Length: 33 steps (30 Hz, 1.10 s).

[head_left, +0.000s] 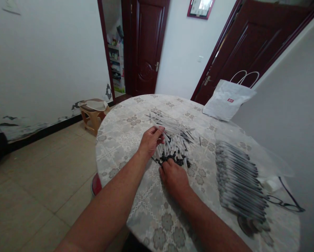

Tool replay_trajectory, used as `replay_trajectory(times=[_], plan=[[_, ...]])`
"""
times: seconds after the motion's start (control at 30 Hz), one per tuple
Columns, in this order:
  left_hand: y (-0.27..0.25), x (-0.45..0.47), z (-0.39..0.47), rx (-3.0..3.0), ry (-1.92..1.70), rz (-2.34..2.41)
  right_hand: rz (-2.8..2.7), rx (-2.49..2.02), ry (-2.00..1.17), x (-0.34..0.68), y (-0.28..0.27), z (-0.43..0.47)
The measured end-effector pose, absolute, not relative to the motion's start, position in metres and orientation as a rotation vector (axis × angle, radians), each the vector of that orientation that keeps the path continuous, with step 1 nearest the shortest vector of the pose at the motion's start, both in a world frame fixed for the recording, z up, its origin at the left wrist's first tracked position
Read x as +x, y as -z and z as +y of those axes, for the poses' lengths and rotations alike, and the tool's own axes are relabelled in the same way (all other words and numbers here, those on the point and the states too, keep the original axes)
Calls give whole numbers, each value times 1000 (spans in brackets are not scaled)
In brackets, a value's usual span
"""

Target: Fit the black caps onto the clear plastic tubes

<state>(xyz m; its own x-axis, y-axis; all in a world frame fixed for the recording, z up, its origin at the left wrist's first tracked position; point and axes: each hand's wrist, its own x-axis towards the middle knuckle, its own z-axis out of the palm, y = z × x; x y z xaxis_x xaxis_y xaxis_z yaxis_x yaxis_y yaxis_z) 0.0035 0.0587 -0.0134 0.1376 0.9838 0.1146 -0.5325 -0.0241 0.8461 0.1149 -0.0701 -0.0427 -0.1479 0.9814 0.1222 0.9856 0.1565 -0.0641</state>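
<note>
My left hand (151,140) is closed in a pinch on a thin white stick (166,135), over the left side of the pile. Below it, my right hand (174,175) has its fingers curled down at the near edge of the pile, touching small black end pieces (176,156). What its fingertips grip is hidden. The pile holds many short white sticks (174,142) with black ends. Behind them lie longer, thin white sticks (169,122), with some dark thin rods (187,133) at their right.
A round table with a flowered cloth (130,136) bears everything. On its right lie a stacked bundle of grey sticks (238,178), clear plastic (264,154) and eyeglasses (285,203). A white paper bag (227,99) stands at the back right. A stool (92,113) is beyond the left edge.
</note>
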Motion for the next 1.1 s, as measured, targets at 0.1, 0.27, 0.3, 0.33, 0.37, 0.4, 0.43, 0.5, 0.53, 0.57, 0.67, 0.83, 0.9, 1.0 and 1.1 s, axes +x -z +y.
replay_trajectory(times=[0.1,0.27,0.3,0.33,0.37,0.4,0.43,0.5,0.53,0.57,0.67,0.83,0.9,1.0,1.1], plan=[[15,6,57,918,-1350,675,-2326,-2022,60,112,45,-67],[19,8,58,941,-1337,668,-2428,-1972,106,118,47,-71],[19,8,58,942,-1335,664,-2421,-1966,120,121,46,-72],[19,9,58,941,-1337,661,-2407,-1960,134,125,44,-73],[19,9,58,937,-1341,659,-2385,-1958,148,130,42,-74],[19,9,57,930,-1351,660,-2356,-1961,158,137,39,-74],[18,9,57,922,-1366,667,-2325,-1968,162,144,36,-73],[17,9,56,905,-1410,690,-2249,-1991,136,162,26,-71],[17,8,56,903,-1427,700,-2202,-2001,102,172,21,-70],[17,8,55,907,-1435,703,-2146,-2003,61,182,15,-68],[17,8,56,930,-1411,670,-1977,-1881,-63,208,-3,-65],[13,9,54,873,-1343,571,-1480,-1695,-281,233,-16,-62],[12,9,52,882,-1342,553,-1257,-1592,-435,235,-9,-60],[12,10,51,968,-1372,616,-1016,-1478,-543,234,8,-59],[16,12,52,1013,-1408,750,-1000,-1491,-528,230,25,-61]])
